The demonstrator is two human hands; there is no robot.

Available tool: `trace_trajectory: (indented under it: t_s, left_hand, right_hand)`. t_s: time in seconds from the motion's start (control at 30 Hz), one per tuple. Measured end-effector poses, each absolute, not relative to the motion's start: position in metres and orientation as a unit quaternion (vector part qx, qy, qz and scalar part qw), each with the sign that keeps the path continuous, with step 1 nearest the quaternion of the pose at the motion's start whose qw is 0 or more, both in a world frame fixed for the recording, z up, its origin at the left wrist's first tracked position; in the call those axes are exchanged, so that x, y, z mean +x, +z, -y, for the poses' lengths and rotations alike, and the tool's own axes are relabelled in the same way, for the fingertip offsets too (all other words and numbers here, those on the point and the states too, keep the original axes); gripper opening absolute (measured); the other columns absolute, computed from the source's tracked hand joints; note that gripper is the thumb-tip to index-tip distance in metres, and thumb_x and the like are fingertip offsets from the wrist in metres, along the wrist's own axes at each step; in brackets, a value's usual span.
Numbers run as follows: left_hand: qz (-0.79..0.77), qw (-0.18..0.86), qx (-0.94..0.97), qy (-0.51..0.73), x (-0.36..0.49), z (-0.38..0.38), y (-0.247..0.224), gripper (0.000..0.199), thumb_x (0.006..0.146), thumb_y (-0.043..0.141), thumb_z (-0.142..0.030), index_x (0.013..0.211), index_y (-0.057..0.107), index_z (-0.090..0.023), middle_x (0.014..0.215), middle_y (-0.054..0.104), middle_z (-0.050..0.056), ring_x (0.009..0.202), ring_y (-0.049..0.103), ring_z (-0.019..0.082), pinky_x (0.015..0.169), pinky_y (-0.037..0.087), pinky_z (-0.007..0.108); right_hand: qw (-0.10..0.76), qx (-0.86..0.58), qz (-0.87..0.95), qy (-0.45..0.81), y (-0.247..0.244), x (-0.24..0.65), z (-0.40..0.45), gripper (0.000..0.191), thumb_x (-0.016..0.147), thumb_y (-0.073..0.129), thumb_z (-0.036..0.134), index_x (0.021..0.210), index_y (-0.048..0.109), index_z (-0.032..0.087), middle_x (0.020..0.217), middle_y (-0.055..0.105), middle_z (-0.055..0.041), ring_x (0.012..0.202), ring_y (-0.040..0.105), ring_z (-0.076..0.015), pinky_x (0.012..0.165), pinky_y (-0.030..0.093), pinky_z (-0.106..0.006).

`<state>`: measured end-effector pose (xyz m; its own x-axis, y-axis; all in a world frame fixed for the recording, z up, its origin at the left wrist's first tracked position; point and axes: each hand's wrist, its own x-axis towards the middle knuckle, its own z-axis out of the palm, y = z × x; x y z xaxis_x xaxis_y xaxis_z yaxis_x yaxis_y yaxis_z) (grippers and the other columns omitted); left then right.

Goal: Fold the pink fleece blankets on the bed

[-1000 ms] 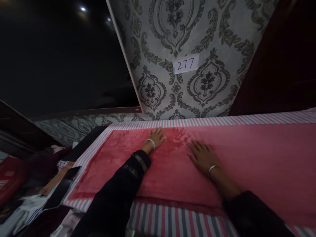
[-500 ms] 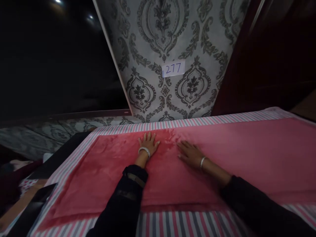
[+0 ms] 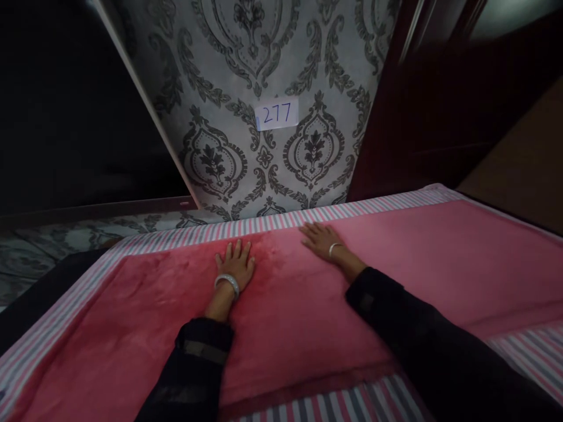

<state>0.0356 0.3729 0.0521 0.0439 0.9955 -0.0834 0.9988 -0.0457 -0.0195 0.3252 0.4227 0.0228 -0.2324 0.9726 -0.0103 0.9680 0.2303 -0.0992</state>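
Note:
A pink plush mat (image 3: 290, 328) lies spread out over a striped cloth (image 3: 343, 404) in pink, grey and white. My left hand (image 3: 236, 266), a bangle at its wrist, rests flat on the mat with fingers spread. Around it the pile looks darker and ruffled. Further right, my right hand (image 3: 320, 239) lies palm down near the mat's far edge, fingers stretched out, also with a bangle. Neither hand grips anything. Long dark sleeves cover both forearms.
A large black screen (image 3: 74, 111) stands at the left, by the patterned wall (image 3: 268, 64). A paper label (image 3: 277, 113) reading 277 is stuck on that wall. Dark red panelling (image 3: 422, 117) rises at the right, beyond the striped cloth's far edge.
My right hand has slid across the mat towards its far edge. My left hand stays flat on the plush. The view has swung to the right.

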Motion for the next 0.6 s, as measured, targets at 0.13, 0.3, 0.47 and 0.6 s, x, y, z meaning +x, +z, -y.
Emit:
trace_trajectory:
  t_s: [0.13,0.3,0.47,0.6]
  left_hand:
    - [-0.690,0.025,0.723,-0.034,0.035,-0.373,0.054,0.062,0.103,0.024,-0.042,0.163,0.026,-0.025,0.172,0.014,0.007,0.159,0.013,0.035,0.122,0.018,0.069]
    - [-0.693,0.017,0.720,-0.028,0.035,-0.376,0.056,0.062,0.103,0.026,-0.041,0.163,0.028,-0.026,0.172,0.018,0.007,0.158,0.016,0.035,0.122,0.021,0.068]
    - [-0.690,0.006,0.723,-0.030,0.031,-0.381,0.053,0.061,0.103,0.024,-0.038,0.163,0.026,-0.025,0.172,0.017,0.009,0.158,0.017,0.035,0.120,0.022,0.069]
    - [-0.682,-0.005,0.731,-0.013,0.026,-0.386,0.048,0.061,0.103,0.020,-0.037,0.162,0.028,-0.023,0.171,0.019,0.012,0.158,0.018,0.035,0.119,0.023,0.071]
  right_hand:
    - [-0.004,-0.723,0.690,0.030,0.032,0.430,-0.416,0.061,0.105,0.023,0.046,0.164,0.029,0.028,0.170,0.021,-0.0053,0.155,0.021,-0.0299,0.121,0.025,-0.057]
    - [-0.004,-0.786,0.618,0.020,0.062,0.448,-0.387,0.061,0.105,0.024,0.039,0.162,0.032,0.019,0.164,0.031,-0.0218,0.149,0.030,-0.0415,0.108,0.034,-0.072]
    - [0.008,-0.568,0.822,0.030,0.047,0.359,-0.358,0.066,0.102,0.045,0.055,0.163,0.029,0.035,0.171,0.018,-0.0029,0.157,0.012,-0.0266,0.124,0.019,-0.052]
    - [0.042,-0.472,0.879,0.055,0.027,0.368,-0.365,0.065,0.104,0.035,0.060,0.163,0.029,0.034,0.170,0.021,-0.0040,0.157,0.016,-0.0282,0.124,0.017,-0.058]
